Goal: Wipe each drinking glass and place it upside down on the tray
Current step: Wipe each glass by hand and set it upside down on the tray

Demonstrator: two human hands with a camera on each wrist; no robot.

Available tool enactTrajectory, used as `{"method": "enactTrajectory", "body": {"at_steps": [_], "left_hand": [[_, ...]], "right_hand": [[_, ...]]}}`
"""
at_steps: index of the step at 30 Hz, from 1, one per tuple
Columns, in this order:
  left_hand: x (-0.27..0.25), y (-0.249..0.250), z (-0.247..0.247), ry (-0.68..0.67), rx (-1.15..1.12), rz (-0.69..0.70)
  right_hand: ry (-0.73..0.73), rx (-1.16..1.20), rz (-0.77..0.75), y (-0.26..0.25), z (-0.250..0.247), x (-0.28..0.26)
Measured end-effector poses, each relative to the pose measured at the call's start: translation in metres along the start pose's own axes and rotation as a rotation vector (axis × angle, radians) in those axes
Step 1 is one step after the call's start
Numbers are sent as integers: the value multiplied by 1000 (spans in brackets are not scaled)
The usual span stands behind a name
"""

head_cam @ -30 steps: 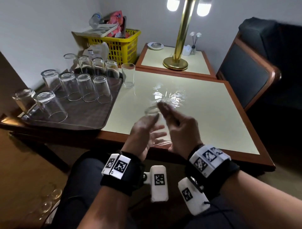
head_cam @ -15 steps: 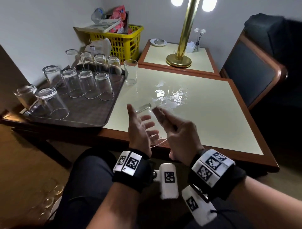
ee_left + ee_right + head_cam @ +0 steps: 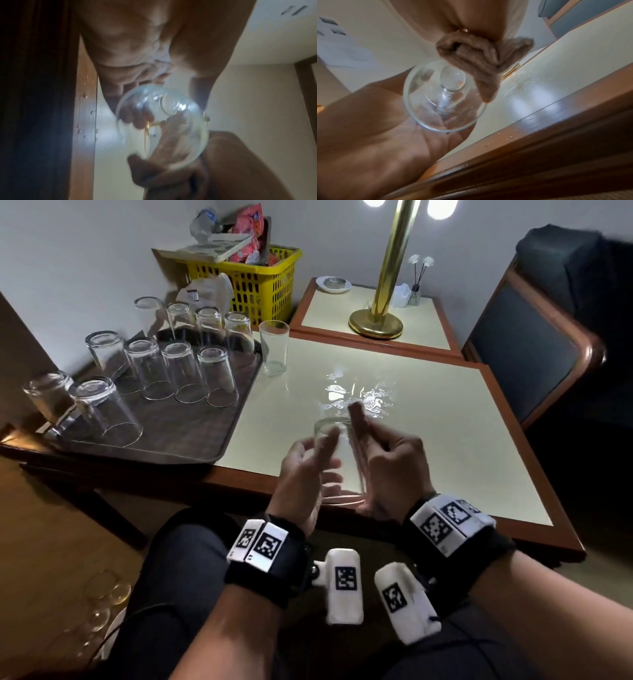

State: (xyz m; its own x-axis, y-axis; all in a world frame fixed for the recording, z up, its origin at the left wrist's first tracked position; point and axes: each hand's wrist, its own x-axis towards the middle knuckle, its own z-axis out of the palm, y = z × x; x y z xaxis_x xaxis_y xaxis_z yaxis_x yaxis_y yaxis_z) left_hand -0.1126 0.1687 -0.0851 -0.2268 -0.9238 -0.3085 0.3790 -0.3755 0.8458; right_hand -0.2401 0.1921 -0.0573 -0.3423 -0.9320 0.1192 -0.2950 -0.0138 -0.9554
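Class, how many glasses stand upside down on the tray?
10 glasses: four at the back, four in the middle, two at the tray's near-left corner. None seems hidden.

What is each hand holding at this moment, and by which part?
The left hand holds a drinking glass by its side wall, fingers spread along it. The right hand pinches a folded brown cloth against the glass's outside.

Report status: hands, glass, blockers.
Left hand holds drinking glass over table edge; right hand pinches brown cloth against it. Tray has free space. One upright glass waits.
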Motion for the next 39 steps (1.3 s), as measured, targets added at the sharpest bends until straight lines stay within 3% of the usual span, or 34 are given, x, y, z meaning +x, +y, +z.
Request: {"method": "enactTrajectory", "body": {"at_steps": [2,3,5,7,9,11,13,15,16,18,20,22,24,26,28,29,31,33,35,37,39], "left_hand": [[1,2,1,114,-69,-25],[3,1,0,102,-78,-71],[0,0,-1,-47,-39,-106],[-3,-6,0,-75,-14,-10],[1,-6,2,60,-35,48],[4,-4,0,162,-70,-4],[5,-5,-3,52,-23,-82],[-1,-7,0,-55,22,-34],[0,-7,3,-31,24,24],[1,-3,5,104,0,95],[2,3,2,143,-70,12],[1,4,-1,0,-73,-104],[-5,1,5,-97,-6,-41],[-4,0,11,12,-19,36],[-1,4,12,152,-80,0],[0,7,10,156,-100,-49],[2,9,7,7,-43,-132],[-2,7,10,-97,43,-73],[-1,5,13,2,34,14],[0,5,13,119,-50,3],[3,6,9,45,-44,-109]], "right_hand": [[-139,39,24,-2,4,-17],[-159,24,8,-4,5,-20],[-78,-1,16,-2,2,-11],[-31,-35,6,1,-3,-1],[-132,-59,-78,1,-2,-6],[-256,-113,-139,-1,2,-17],[-195,-110,-125,1,2,-10],[-60,-49,-75,-2,-3,3],[-35,-16,-70,-1,-3,5],[-120,-2,-87,-3,-1,-3],[-240,-46,-81,-8,2,-16],[-193,-15,-76,-7,-2,-10],[-84,15,-64,-7,-8,4],[-84,5,-81,-9,-8,4],[-186,-53,-111,-7,-2,-8],[-209,-84,-125,-6,-1,-12],[-126,-71,-81,-5,-3,-6],[26,-28,-14,-5,-8,5],[-16,-8,-37,-6,-7,2],[-156,7,-55,-8,-2,-12],[-139,-22,-51,-8,-3,-11]]}}
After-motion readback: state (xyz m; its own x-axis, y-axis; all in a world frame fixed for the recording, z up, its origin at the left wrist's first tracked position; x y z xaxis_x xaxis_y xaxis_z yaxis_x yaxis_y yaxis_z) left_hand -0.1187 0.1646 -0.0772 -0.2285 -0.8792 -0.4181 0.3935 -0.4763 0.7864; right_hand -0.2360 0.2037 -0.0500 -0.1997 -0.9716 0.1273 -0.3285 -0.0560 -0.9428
